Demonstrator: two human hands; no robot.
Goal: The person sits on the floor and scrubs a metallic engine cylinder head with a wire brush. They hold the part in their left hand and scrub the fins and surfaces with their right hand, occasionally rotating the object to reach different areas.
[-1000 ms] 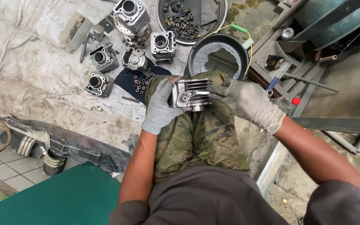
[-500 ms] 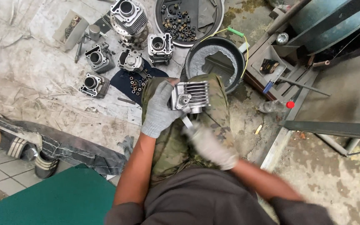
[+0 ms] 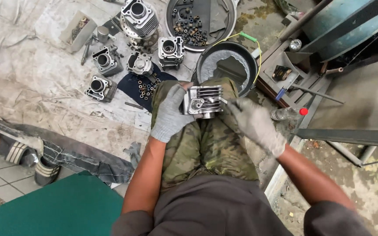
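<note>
One finned engine cylinder (image 3: 203, 101) rests on my knee, on the camouflage trousers (image 3: 206, 144), and it is the thing I am working on. My left hand (image 3: 170, 114), in a grey knit glove, is wrapped around its left end and grips it firm. My right hand (image 3: 255, 124), also gloved, reaches to the right side of the fins with its fingers partly curled; it is blurred, so I cannot tell whether it is closed on anything. I judge the cylinder heavy for its size, rigid cast metal, probably oily, with thin fins that could chip or bite into a palm. The solid flange ends look like the safest places to hold, with my knee carrying the weight.

On the canvas sheet (image 3: 31, 87) covering the floor, the large round dark tray (image 3: 224, 17) at the top edge holds a scatter of small nuts and bushings (image 3: 190, 25) plus a flat grey piece. Just below it, the black basin (image 3: 226, 65) beyond my knee seems to hold greyish liquid or residue. Near the sheet's top left, a small pale open box (image 3: 77, 29) holds small dark parts I cannot identify. Five more cylinders (image 3: 106, 59) stand on the sheet between that box and the tray.
</note>
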